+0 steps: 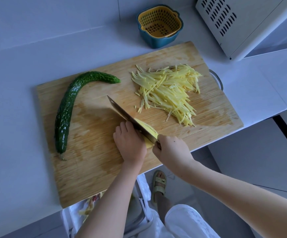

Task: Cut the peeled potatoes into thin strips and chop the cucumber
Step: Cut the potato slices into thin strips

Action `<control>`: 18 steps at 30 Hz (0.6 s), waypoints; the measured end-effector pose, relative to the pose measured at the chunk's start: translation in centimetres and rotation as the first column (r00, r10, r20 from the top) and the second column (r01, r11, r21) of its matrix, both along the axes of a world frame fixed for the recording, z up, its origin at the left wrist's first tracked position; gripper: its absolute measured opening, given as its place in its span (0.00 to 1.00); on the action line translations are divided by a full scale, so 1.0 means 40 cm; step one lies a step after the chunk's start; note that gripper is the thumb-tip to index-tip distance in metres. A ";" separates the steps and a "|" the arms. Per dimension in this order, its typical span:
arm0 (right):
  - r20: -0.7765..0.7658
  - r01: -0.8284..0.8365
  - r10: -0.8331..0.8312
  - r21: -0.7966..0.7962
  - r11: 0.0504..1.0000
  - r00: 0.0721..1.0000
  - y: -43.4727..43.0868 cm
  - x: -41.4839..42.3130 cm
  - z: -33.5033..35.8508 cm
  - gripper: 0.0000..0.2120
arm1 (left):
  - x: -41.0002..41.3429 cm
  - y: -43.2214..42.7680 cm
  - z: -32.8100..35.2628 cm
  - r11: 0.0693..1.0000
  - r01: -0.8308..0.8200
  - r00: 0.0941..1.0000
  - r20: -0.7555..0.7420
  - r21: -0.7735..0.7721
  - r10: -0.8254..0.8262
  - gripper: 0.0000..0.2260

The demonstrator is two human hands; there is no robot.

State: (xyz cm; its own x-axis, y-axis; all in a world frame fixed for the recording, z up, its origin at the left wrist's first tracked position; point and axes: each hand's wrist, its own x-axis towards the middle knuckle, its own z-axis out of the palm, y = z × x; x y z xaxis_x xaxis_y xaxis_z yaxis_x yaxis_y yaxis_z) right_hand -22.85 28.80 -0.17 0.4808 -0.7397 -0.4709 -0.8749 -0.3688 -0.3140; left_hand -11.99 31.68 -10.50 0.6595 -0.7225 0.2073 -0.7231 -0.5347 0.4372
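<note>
The left hand [129, 143] is bearing down on the potato [146, 127], fingers curled over it and knuckles sitting against the flat of the cleaver [122, 112]. The right hand [171, 150] is gripping the cleaver's handle, fingers wrapped round it, just right of the left hand and almost touching it. The blade is running diagonally, from the right hand up and away to the left, and its edge is resting on the potato between the two hands.

Only a small yellow stack of potato is showing, on the right side of the blade and below it near the board's front edge; the rest is hidden under the left hand, so how much is left cannot be told. Judging by this, the cuts are going parallel to the blade, with the left hand backing away leftward.

Beyond the blade, up and to the right, the cut strips [170, 93] are lying in a loose heap, apart from the potato. The cucumber [67, 110] is lying whole on the left of the board [96, 177], well apart from both hands and nearer the left one, its curved length running from front to back. It is not yet cut.
</note>
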 end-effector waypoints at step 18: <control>0.011 0.005 -0.004 -0.018 1.000 1.000 0.014 -0.065 0.066 0.17 | 0.023 0.025 0.003 0.990 0.118 0.991 -0.046 -0.074 -0.122 0.09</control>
State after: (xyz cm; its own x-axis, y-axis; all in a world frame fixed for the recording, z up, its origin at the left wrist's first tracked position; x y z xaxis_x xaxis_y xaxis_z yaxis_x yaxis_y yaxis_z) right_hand -25.46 29.35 2.48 0.4825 -0.7500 -0.4524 -0.8731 -0.3705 -0.3170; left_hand -11.07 32.68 -10.37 0.5799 -0.7818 0.2291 -0.7561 -0.4118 0.5086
